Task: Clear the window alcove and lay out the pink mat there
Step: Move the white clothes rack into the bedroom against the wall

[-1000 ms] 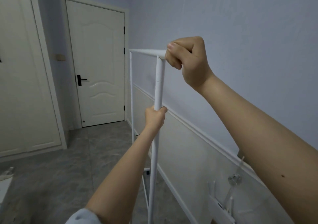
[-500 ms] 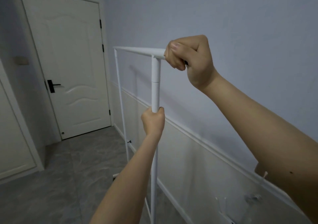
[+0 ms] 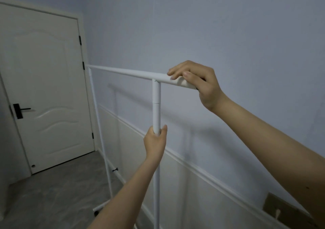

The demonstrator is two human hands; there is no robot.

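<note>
Left hand (image 3: pixel 155 140) grips the white rack (image 3: pixel 123 72) post; right hand (image 3: pixel 195 81) loosely holds its bar end; rack could tip against the right wall (image 3: pixel 228 35).

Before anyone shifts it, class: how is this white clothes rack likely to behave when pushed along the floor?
The clothes rack probably feels light: thin hollow-looking tubes, nothing hanging on it. It may roll easily, since a small wheel seems to show at its base. Tall and narrow, it could wobble or tip, which fits the left hand and right hand steadying it.
</note>
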